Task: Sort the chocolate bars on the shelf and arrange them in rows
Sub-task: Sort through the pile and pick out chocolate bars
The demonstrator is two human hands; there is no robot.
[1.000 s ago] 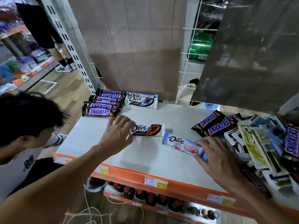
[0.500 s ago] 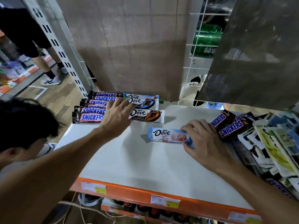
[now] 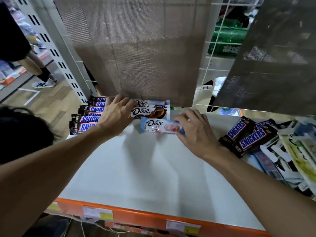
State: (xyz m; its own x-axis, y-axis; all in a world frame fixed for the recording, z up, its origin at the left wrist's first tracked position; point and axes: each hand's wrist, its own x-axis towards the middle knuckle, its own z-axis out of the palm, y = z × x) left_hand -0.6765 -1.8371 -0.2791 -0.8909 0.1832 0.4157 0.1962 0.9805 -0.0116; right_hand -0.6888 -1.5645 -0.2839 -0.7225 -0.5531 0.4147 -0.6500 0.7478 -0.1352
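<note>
Grips the pink Dove bar (image 3: 160,126) by its right end with the right hand (image 3: 196,132), fingers curled over the far edge and thumb at the near edge. Holds it flat, label up, running left to right; cannot tell whether resting on the white shelf (image 3: 145,168) or just above it. Just in front of the brown Dove bar (image 3: 150,112), nearly edge to edge with it.

Lays the left hand (image 3: 116,115) palm down over the left ends of the brown Dove bar and the blue Dove bar (image 3: 153,102) behind it, fingers bent, thumb at the brown bar's near corner. Cannot tell whether pinching or only pressing.

Left of the Dove bars, at the shelf's back left corner: a row of Snickers bars (image 3: 87,119), ranged front to back with labels up, right ends hidden under the left hand and wrist.

On the right side of the shelf: two loose Snickers bars (image 3: 246,135) side by side at a slant, and beyond them a jumbled pile of wrappers (image 3: 290,151) in white, black, green and blue.

Along the front: an orange shelf edge (image 3: 136,214) with price labels (image 3: 97,212). At the back: a brown mesh cloth (image 3: 136,48) hanging down to the shelf, and to its right a white wire grid (image 3: 212,65) with green bottles (image 3: 227,35) behind.
</note>
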